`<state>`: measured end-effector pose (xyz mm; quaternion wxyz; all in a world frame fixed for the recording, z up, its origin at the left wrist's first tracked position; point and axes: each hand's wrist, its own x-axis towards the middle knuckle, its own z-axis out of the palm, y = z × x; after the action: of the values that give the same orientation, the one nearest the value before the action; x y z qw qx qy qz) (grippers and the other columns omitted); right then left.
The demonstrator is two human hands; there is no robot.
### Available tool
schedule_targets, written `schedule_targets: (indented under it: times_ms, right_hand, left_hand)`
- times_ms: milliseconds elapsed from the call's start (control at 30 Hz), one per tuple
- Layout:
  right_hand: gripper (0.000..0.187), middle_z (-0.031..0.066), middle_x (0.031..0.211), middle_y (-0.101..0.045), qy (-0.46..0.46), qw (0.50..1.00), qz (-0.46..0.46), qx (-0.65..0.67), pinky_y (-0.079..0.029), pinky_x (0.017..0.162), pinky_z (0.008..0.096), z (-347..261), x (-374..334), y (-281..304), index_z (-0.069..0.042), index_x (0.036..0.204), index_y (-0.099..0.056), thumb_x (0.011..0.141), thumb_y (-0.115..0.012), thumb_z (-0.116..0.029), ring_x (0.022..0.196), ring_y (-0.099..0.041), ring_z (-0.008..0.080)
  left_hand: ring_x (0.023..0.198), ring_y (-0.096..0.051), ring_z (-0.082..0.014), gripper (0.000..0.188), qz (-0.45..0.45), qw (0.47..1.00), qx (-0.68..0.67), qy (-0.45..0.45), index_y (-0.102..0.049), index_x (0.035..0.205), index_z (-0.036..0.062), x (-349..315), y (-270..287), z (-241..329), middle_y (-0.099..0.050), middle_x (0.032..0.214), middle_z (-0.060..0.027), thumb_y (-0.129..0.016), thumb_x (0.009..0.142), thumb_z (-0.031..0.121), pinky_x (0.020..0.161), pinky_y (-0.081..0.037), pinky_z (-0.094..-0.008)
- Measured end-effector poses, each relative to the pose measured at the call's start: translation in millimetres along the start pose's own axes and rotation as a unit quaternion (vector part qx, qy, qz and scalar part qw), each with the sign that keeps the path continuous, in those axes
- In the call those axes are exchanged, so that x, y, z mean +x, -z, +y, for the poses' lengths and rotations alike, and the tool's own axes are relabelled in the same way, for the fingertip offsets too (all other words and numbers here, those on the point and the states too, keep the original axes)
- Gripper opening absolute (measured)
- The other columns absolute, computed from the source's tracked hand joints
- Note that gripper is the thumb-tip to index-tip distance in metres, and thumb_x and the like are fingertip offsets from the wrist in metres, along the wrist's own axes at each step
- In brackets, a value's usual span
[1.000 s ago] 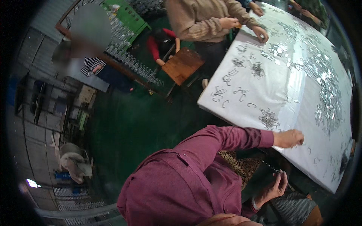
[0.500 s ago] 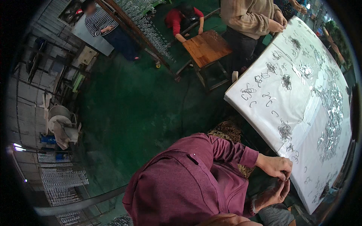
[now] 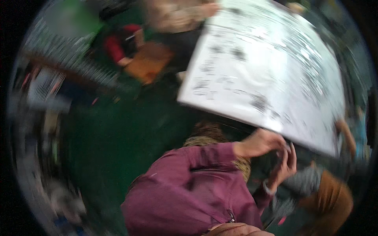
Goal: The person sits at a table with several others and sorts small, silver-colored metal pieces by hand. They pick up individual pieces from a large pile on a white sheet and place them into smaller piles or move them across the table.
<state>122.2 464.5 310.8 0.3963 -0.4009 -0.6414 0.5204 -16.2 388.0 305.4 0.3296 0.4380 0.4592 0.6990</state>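
Note:
My left hand (image 3: 264, 142) comes from a maroon sleeve and is closed in a pinch just off the near edge of the white-covered table (image 3: 220, 103). Facing it from below is my right hand (image 3: 282, 168), its fingers bent up to meet the left fingertips. Something small sits between the two sets of fingertips, too blurred to name. Closest to the hands on the tabletop are dark bent wire hooks (image 3: 260, 103), heaped and scattered. Farther in lies a spread of shiny metal pieces (image 3: 311, 74).
Beyond the table's far left corner stands a person in a beige top (image 3: 173, 17). A person in red (image 3: 124, 43) bends over a wooden stool (image 3: 149, 63). At the right, another person's arm (image 3: 346, 133) reaches the table, and someone in brown (image 3: 330, 200) is close by. The floor (image 3: 114, 145) is green.
The whole view has swung, smearing the picture; the table now shows higher and farther left. My hands remain together at its edge, fingertips still meeting. A person in brown has come into view at lower right.

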Motion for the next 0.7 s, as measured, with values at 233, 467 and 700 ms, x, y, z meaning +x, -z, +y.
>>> schedule_targets:
  times_ms: [233, 467, 700]
  right_hand:
    - [0.024, 0.01, 0.084, -0.067, 0.065, 0.997, -0.025, -0.027, -0.05, 0.063, 0.0229, 4, 148, 36, 0.004, 0.111, -0.062, 0.09, -0.055, -0.006, 0.072, -0.062, 0.0121]
    - [0.026, 0.0141, 0.078, -0.065, 0.248, 0.902, -0.07, -0.346, -0.049, 0.065, 0.0375, 136, 353, 3, 0.003, 0.101, -0.065, 0.087, -0.058, -0.017, 0.071, -0.061, 0.0266]
    - [0.016, 0.0225, 0.073, -0.057, 0.284, 0.826, -0.174, -0.455, -0.038, 0.062, 0.0483, 233, 438, 11, 0.004, 0.075, -0.059, 0.071, -0.06, -0.012, 0.071, -0.053, 0.0399]
  left_hand:
    - [0.084, -0.065, -0.0191, 0.011, -0.032, 0.997, 0.058, 0.041, -0.06, 0.096, -0.001, 7, 4, -19, -0.066, 0.089, -0.0094, -0.059, 0.086, -0.001, 0.076, -0.05, -0.0286]
    - [0.085, -0.062, -0.0225, 0.012, -0.076, 0.985, 0.151, 0.038, -0.063, 0.094, 0.0038, 8, 17, -26, -0.066, 0.087, -0.0068, -0.063, 0.082, 0.003, 0.077, -0.047, -0.0314]
    - [0.085, -0.061, -0.0241, 0.011, -0.056, 0.986, 0.146, 0.052, -0.064, 0.091, 0.0069, 0, 23, -22, -0.065, 0.085, -0.0048, -0.065, 0.08, 0.009, 0.077, -0.045, -0.0355]
